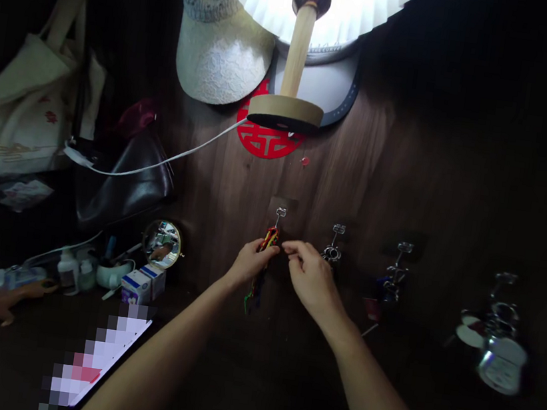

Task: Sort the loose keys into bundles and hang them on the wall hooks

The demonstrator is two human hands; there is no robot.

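A metal hook (280, 213) on the dark wood-grain panel carries a bundle of red, yellow and green cords (272, 236). My left hand (246, 261) is closed round the upper part of the bundle, thumb across it; its green end dangles below. Just to the right, my right hand (313, 279) is held with bent fingers apart, its fingertips close to the cords but not visibly touching them. Nothing shows in that hand. Close behind it hang metal rings (331, 253) on a second hook (339, 229).
Further right hang keyrings (393, 281) and a bunch with a silvery tag (502, 364). A lit lamp (299, 54) and caps (222, 57) are above. At left are a cloth bag (24, 105), a dark bag (126, 179), a round mirror (161, 244), small boxes (136, 286) and a bright screen (105, 357).
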